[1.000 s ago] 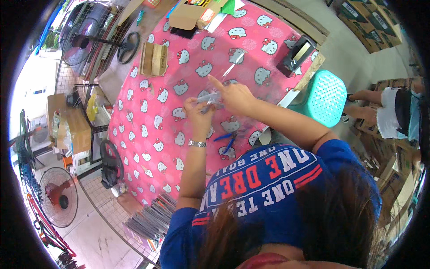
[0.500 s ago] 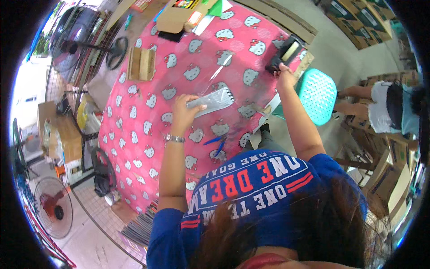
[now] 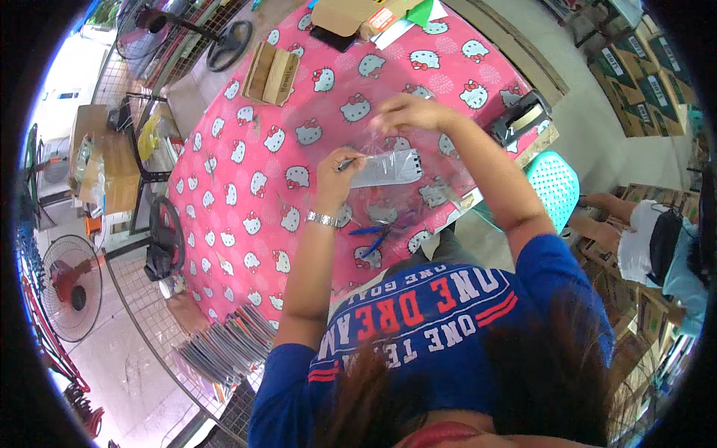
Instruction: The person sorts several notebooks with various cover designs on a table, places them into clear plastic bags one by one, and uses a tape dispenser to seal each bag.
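Note:
My left hand (image 3: pixel 340 175) is closed on one end of a pale grey, flat pad (image 3: pixel 386 169) in clear plastic; black binding marks line the pad's far end. A small dark thing (image 3: pixel 346 163) shows at those fingers, its kind unclear. Just above the pad, my right hand (image 3: pixel 409 114) has bent fingers pinched on clear plastic film, which is hard to see against the pattern. Blue-handled pliers or cutters (image 3: pixel 373 237) lie on the pink cloth nearer my body. Right of my right forearm, a black tape dispenser (image 3: pixel 519 119) stands at the table's edge.
The pink patterned cloth (image 3: pixel 254 160) covers the table. At its back are a small wooden block holder (image 3: pixel 270 73), a black phone-like slab (image 3: pixel 332 39) and an opened cardboard box (image 3: pixel 340 16). A turquoise stool (image 3: pixel 553 190) stands right; another person (image 3: pixel 657 239) is beyond it.
My right hand has left the tape dispenser and come left, over the pad. My left hand and the pad stay together, with the dark thing now showing at its fingers. The view has shifted.

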`<state>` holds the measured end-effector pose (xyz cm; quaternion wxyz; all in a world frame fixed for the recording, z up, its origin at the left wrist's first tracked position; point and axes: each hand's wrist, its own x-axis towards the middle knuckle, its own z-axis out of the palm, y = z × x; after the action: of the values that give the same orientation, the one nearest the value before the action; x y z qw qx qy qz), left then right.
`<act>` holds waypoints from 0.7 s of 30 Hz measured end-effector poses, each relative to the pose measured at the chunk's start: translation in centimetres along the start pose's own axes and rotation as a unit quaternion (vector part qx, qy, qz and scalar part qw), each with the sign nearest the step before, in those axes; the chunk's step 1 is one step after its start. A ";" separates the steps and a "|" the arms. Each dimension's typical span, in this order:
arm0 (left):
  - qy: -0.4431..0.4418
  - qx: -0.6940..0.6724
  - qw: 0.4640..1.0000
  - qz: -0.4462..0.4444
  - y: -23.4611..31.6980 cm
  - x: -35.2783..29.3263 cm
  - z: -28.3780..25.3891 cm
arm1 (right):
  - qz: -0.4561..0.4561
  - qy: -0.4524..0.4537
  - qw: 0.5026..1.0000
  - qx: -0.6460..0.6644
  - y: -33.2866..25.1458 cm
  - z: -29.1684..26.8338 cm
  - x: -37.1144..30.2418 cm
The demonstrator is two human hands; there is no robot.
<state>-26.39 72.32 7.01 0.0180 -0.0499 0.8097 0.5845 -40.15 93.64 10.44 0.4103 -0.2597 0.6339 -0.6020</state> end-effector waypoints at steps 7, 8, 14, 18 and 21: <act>0.000 0.013 0.999 -0.031 1.7 -0.2 0.7 | 0.206 -0.273 0.895 -0.285 2.1 -0.6 5.9; 0.000 -0.007 0.999 -0.031 2.1 -0.3 0.9 | 0.209 -0.277 0.894 -0.284 3.6 -0.5 5.0; 0.091 0.272 0.948 0.140 3.3 -1.7 2.5 | 0.090 0.035 0.976 -0.193 11.8 -2.0 -2.2; 0.267 -0.273 0.890 -0.250 -0.2 -2.8 4.0 | -0.148 0.143 0.963 -0.174 10.5 5.1 -8.0; 0.255 -0.358 0.862 -0.251 4.2 0.5 4.3 | -0.092 0.268 0.959 -0.001 10.9 5.2 -6.5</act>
<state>-27.43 77.71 9.55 -0.0621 -0.4015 0.4808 0.7770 -30.61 97.63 1.42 0.1681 -0.1465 0.6947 -0.6838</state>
